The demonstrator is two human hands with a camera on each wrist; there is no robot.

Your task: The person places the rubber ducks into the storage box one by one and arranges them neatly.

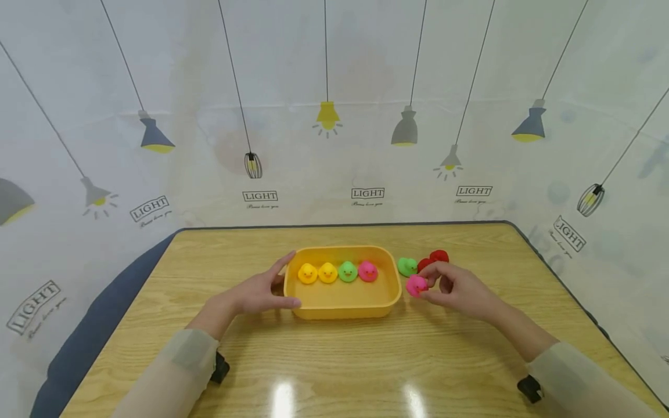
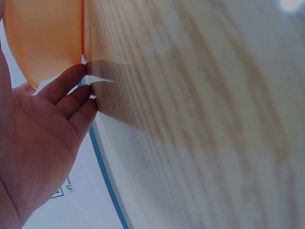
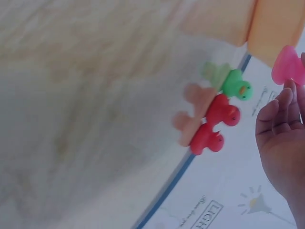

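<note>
A yellow plastic box (image 1: 342, 312) stands on the table. Inside it, in a row, sit two yellow ducks (image 1: 317, 273), a green duck (image 1: 348, 271) and a pink duck (image 1: 368, 271). My left hand (image 1: 258, 292) holds the box's left end, thumb at the front corner and index finger at the back corner. Just off the box's right end, my right hand (image 1: 460, 290) pinches another pink duck (image 1: 416, 285) between thumb and fingers. Behind that hand are a second green duck (image 3: 237, 86) and two red ducks (image 3: 222, 110), partly hidden in the head view.
The wooden table (image 1: 334, 366) has a dark edge at the back. A pale curtain (image 1: 334, 174) printed with hanging lamps surrounds it on the back and sides. Black straps (image 1: 530, 388) sit at both wrists.
</note>
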